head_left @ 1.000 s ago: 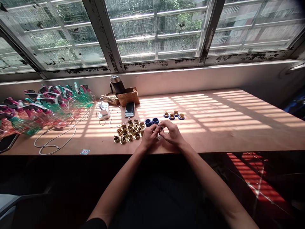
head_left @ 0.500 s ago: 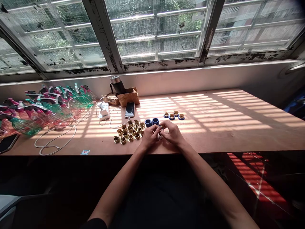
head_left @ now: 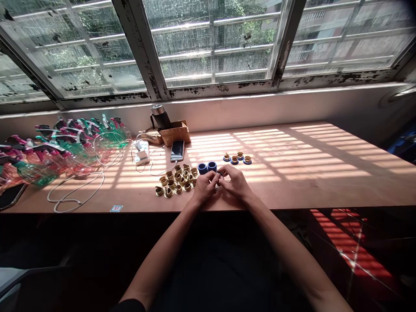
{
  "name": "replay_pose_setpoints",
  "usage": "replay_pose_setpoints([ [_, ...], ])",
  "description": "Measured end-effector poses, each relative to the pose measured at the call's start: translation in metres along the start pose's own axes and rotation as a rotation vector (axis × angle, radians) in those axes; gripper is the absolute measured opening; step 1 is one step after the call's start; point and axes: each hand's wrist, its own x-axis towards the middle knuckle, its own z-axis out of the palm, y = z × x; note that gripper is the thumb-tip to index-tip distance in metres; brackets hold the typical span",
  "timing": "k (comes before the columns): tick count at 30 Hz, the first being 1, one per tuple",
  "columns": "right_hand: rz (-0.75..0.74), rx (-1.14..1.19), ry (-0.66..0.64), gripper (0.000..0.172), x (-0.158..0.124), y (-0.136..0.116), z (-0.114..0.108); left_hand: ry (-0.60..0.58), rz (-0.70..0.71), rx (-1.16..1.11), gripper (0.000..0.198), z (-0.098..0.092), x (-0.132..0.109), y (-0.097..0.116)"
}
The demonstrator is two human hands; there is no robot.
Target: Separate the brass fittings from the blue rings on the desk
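Observation:
My left hand (head_left: 207,185) and my right hand (head_left: 235,181) meet near the table's front edge, fingertips pinched together around a small part mostly hidden by the fingers. What it is I cannot make out. Below the fingertips, some thin silvery pieces (head_left: 217,188) show between the hands. Just beyond them stand two blue ring-shaped pieces (head_left: 212,166), side by side. Left of my left hand, several gold-coloured flanged metal fittings (head_left: 178,177) are clustered. Farther back to the right sit several gold fittings with blue bases (head_left: 234,159).
Several pink and green spray bottles (head_left: 65,143) crowd the table's left end. A phone (head_left: 177,150) lies before a cardboard box (head_left: 175,133), with a dark flask (head_left: 160,116) behind. A white power strip (head_left: 142,153) and a looping cable (head_left: 81,200) lie left.
Both hands stay in nearly the same place, with only a slight shift of the fingers at the pinched part. Everything on the table is where it was.

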Motion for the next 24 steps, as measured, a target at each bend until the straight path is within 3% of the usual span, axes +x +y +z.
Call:
replay_pose_setpoints([
  [24, 0.039, -0.031, -0.021, 0.02, 0.0, -0.0005, -0.0002, -0.048, -0.063, -0.047, 0.042, -0.0016, -0.0001, -0.0039],
])
